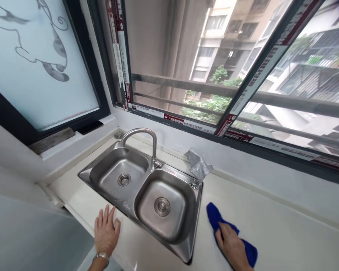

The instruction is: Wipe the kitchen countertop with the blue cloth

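My right hand [231, 242] is closed on a bunched blue cloth [250, 251], which lies on the pale countertop [282, 226] to the right of the sink. My left hand [106, 231] rests flat with its fingers spread at the counter's front edge, just before the sink. Between the two hands sits a stainless steel double-bowl sink [137, 201]. A curved faucet [142, 130] rises from its back rim, the spout arching to the left. Both bowls show a drain and hold nothing else that I can see.
A crumpled clear plastic wrapper [199, 165] stands at the sink's back right corner. Behind the counter runs a low white wall under a dark-framed sliding window [172, 118]. On the left are a frosted pane [42, 64] and a dark flat object [90, 128] on the ledge.
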Demonstrator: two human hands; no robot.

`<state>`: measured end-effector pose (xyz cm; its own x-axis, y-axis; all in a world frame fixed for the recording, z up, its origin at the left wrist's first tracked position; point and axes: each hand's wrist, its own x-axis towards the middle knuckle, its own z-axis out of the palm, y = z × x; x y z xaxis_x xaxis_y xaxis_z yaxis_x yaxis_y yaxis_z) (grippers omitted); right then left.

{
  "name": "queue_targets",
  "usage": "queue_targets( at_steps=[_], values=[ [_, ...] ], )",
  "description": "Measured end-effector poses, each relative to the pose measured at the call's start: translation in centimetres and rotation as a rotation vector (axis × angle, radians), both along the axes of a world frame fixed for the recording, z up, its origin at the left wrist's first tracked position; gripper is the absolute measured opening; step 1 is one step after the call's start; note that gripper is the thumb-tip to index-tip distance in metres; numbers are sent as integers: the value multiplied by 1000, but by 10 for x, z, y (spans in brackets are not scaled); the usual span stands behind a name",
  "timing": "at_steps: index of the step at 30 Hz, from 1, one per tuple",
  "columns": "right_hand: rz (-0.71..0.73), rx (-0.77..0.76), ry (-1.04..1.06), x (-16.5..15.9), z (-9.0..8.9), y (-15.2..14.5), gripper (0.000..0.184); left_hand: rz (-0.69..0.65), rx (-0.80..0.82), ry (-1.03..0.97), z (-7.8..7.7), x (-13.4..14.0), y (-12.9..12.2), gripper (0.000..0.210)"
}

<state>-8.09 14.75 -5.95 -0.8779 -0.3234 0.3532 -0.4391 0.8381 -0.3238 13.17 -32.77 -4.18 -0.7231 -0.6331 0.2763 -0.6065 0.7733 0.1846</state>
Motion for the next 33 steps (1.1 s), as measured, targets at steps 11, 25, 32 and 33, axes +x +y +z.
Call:
queue_targets(
  at_steps=[11, 25, 32, 33],
  values=[
    [203, -414, -109, -16, 65, -184, 42, -8, -16, -7, -4, 4, -2, 49],
    [139, -198, 147, -210, 84, -300, 45, -19, -29, -17, -11, 9, -5, 52],
    [116, 101, 6, -216, 27, -291, 44, -38, -70, -56, -10, 9, -5, 52],
    [115, 135, -11, -221, 26, -295, 44, -41, -72, -59, -10, 9, -5, 52]
  ],
)
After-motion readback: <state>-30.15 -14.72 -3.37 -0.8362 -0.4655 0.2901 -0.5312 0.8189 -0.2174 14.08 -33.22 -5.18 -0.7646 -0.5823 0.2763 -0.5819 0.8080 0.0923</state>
